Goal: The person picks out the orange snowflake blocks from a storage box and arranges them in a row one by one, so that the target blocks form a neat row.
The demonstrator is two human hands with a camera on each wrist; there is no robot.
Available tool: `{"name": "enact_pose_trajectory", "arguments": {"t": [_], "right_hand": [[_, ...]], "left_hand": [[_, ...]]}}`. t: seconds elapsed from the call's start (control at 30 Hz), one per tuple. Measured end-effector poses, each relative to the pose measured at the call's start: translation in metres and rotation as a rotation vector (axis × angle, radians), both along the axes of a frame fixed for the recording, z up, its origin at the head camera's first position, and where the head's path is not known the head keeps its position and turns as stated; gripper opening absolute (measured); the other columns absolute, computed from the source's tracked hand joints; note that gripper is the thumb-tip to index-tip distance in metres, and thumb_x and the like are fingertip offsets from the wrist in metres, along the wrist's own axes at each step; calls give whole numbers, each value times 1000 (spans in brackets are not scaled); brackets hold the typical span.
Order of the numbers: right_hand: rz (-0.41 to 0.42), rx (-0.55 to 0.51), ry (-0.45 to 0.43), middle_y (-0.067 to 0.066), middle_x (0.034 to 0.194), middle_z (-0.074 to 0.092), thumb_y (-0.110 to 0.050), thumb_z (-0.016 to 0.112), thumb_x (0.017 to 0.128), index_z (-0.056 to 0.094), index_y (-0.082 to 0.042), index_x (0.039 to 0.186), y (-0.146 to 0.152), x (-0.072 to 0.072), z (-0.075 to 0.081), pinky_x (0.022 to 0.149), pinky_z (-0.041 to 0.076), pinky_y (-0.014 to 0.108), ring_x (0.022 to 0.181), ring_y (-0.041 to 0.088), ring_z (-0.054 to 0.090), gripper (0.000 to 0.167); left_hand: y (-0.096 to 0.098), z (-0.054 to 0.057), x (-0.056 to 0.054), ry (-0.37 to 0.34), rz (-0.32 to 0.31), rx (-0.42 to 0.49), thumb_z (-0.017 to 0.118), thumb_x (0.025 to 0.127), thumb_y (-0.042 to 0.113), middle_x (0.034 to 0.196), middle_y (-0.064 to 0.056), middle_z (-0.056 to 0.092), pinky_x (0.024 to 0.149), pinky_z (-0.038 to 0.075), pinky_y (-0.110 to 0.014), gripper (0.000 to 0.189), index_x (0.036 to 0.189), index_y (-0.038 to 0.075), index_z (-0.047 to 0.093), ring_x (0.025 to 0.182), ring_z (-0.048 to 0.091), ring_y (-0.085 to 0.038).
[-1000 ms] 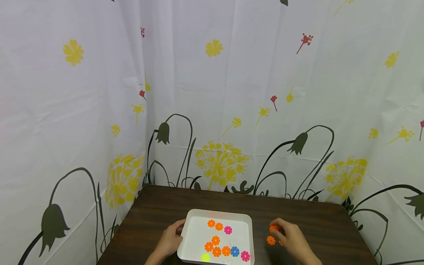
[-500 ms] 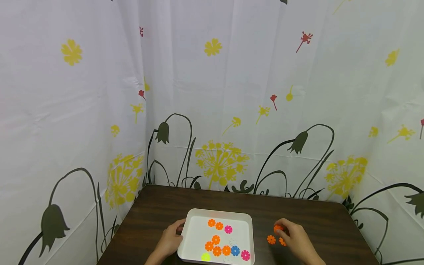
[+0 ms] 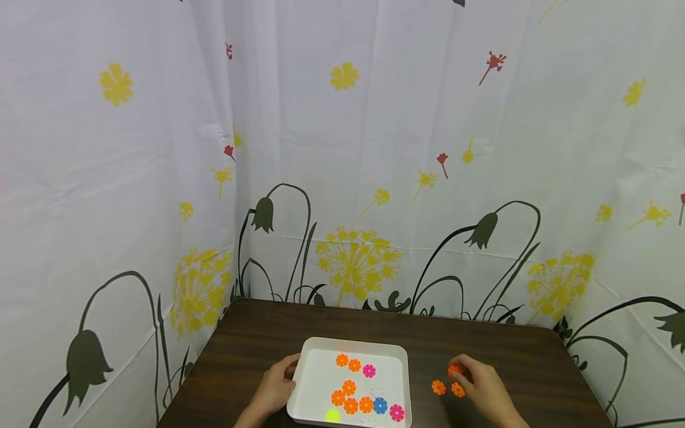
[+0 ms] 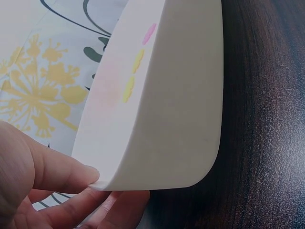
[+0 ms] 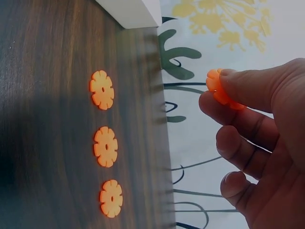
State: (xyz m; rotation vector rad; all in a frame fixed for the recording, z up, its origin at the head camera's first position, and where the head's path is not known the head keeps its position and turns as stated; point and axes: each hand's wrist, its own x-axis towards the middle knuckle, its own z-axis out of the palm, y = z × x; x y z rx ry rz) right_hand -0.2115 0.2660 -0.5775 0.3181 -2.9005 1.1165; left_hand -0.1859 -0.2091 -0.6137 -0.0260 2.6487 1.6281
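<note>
My left hand (image 3: 272,389) holds a white tray (image 3: 316,377) by its left side. In the left wrist view the thumb (image 4: 71,174) lies on the rim at a corner, fingers on the other side of the wall. To the right of the tray, my right hand (image 3: 486,389) pinches an orange flower-shaped plastic disc (image 5: 217,86) between thumb and index finger, its other fingers curled loosely. Three similar orange discs (image 5: 106,146) lie in a row on the table in the right wrist view. The head view shows two of them, one by the hand (image 3: 458,390) and one nearer the tray (image 3: 438,387).
Inside the tray lie several orange discs (image 3: 350,406), two pink ones (image 3: 396,413), a blue one (image 3: 380,405) and a yellow-green one (image 3: 332,415). Some clear pieces show faintly there. The dark wooden table (image 3: 257,333) ends at a flower-patterned curtain (image 3: 374,148).
My right hand has shifted a little to the right with the orange disc in its fingers, uncovering a disc on the table. The left hand and tray stay in place.
</note>
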Motion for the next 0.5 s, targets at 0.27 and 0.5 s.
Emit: {"name": "enact_pose_trajectory", "arguments": {"t": [0.27, 0.5], "right_hand": [[-18, 5, -11, -3, 93, 76, -15, 73, 97, 74, -13, 111, 8, 0, -3, 61, 51, 26, 71, 4, 61, 14], [-71, 14, -31, -4, 94, 76, -8, 72, 97, 74, -11, 112, 14, 1, -4, 63, 53, 25, 74, 14, 67, 16]], "left_hand": [[0, -1, 1, 6, -6, 20, 52, 76, -16, 110, -31, 71, 64, 63, -42, 69, 145, -12, 52, 80, 77, -30], [0, 0, 0, 5, 5, -9, 53, 76, -15, 110, -29, 72, 63, 62, -39, 68, 145, -11, 54, 81, 76, -28]]}}
